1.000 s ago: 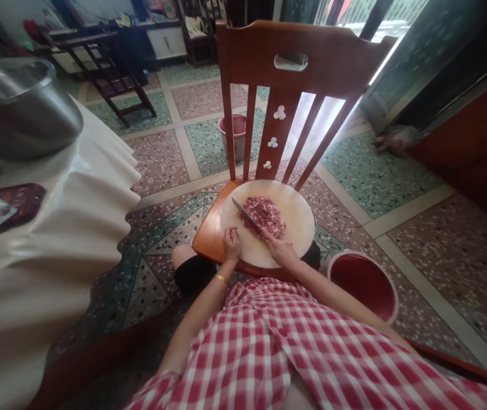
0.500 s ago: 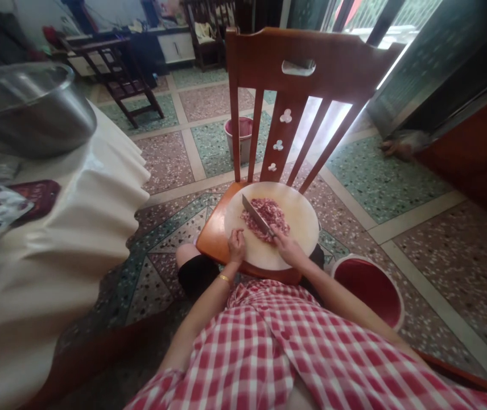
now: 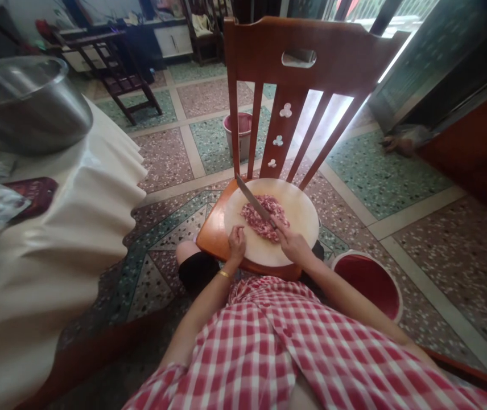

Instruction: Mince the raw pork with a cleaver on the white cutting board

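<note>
On the seat of a wooden chair (image 3: 215,219) lies a round, pale cutting board (image 3: 303,213) with a heap of chopped raw meat (image 3: 275,208) in its middle. My right hand (image 3: 292,246) is closed round the handle of a kitchen knife (image 3: 252,199). Its blade slants up and to the left over the meat, with the tip past the board's far left rim. My left hand (image 3: 237,242) rests at the board's near left edge, fingers curled in and nothing visible in them. A gold bracelet circles that wrist.
To the left, a cloth-covered table (image 3: 111,171) carries a large metal bowl (image 3: 34,114) and a dark red tray (image 3: 41,193) with a plastic bag. A red-lined bucket (image 3: 369,287) stands on the floor at my right; another bin (image 3: 241,134) is behind the chair.
The knife has lifted off the meat, its tip moving up and left. My right hand has shifted slightly right. My left hand stays at the board's edge.
</note>
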The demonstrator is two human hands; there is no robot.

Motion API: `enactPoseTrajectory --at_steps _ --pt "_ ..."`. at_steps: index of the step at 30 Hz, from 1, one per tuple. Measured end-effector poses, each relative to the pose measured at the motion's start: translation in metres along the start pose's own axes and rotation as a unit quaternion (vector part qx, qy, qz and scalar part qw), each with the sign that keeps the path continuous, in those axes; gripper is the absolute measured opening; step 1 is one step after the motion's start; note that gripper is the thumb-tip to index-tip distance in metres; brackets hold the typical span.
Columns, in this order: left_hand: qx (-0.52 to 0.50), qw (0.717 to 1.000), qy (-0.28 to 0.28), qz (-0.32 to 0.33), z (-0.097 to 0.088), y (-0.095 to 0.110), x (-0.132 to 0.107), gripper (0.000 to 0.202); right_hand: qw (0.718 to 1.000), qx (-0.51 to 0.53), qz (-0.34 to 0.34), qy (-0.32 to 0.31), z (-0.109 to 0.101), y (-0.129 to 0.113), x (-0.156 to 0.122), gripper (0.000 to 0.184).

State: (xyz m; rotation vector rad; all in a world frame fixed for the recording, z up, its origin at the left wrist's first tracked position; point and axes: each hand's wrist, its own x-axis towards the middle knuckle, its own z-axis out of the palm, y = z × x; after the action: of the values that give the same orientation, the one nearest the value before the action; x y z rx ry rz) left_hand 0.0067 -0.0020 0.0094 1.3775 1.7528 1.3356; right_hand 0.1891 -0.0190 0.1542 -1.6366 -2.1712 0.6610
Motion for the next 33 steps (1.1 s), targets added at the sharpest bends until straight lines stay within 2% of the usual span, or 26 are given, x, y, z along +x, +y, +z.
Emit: enactPoseTrajectory --at_steps 2,3,4,7,9,11,14,16,20,21,23,26,28,30,33 --pt "-0.005 1.000 0.000 0.002 0.000 -0.001 0.000 0.021 0.997 0.032 -0.047 0.053 -0.003 -0.006 0.001 0.048" --pt "-0.005 1.000 0.000 0.002 0.000 -0.002 0.000 0.021 0.996 0.035 -0.054 0.059 0.000 -0.006 0.002 0.048" --pt "-0.003 1.000 0.000 0.002 0.000 -0.002 0.000 0.021 0.998 0.026 -0.046 0.044 0.005 -0.004 0.002 0.048" --pt "0.007 1.000 0.003 -0.002 0.000 -0.001 0.000 0.022 0.998 -0.023 0.022 -0.060 0.023 0.006 0.000 0.047" --pt "0.007 1.000 0.002 -0.004 0.000 -0.001 0.000 0.022 0.995 -0.022 0.050 -0.081 0.024 0.008 -0.002 0.046" --pt "0.003 1.000 -0.002 -0.003 0.001 -0.001 0.000 0.022 0.999 0.014 0.034 -0.037 0.013 0.004 -0.002 0.045" --pt "0.002 1.000 -0.003 -0.003 0.002 -0.003 -0.001 0.022 0.996 0.064 -0.027 0.057 -0.003 -0.005 0.002 0.047" --pt "0.002 1.000 -0.004 -0.004 0.002 -0.004 -0.001 0.022 0.996 0.048 -0.031 0.070 -0.001 -0.004 0.004 0.048" --pt "0.009 1.000 -0.001 0.001 0.001 -0.002 -0.001 0.022 0.995 -0.038 0.074 -0.055 0.019 0.014 0.007 0.048" --pt "0.012 1.000 -0.001 0.003 0.000 -0.001 -0.001 0.022 0.993 -0.039 0.083 -0.069 0.019 0.016 0.008 0.048" --pt "0.013 1.000 -0.003 0.006 0.000 -0.002 -0.001 0.022 0.997 -0.016 0.061 -0.044 0.011 0.014 0.007 0.047" --pt "0.009 1.000 -0.007 0.002 0.001 -0.003 -0.001 0.022 0.998 0.035 -0.007 0.048 -0.009 0.001 0.008 0.048" --pt "0.008 1.000 -0.005 -0.001 0.001 -0.003 -0.002 0.021 0.995 0.042 -0.027 0.089 -0.010 -0.003 0.008 0.049" --pt "0.005 1.000 -0.006 -0.001 0.001 -0.002 -0.002 0.021 0.999 0.008 0.000 0.050 -0.001 0.002 0.009 0.049" --pt "0.010 1.000 -0.006 0.003 0.000 -0.001 -0.001 0.022 0.994 -0.057 0.073 -0.065 0.015 0.015 0.008 0.049"
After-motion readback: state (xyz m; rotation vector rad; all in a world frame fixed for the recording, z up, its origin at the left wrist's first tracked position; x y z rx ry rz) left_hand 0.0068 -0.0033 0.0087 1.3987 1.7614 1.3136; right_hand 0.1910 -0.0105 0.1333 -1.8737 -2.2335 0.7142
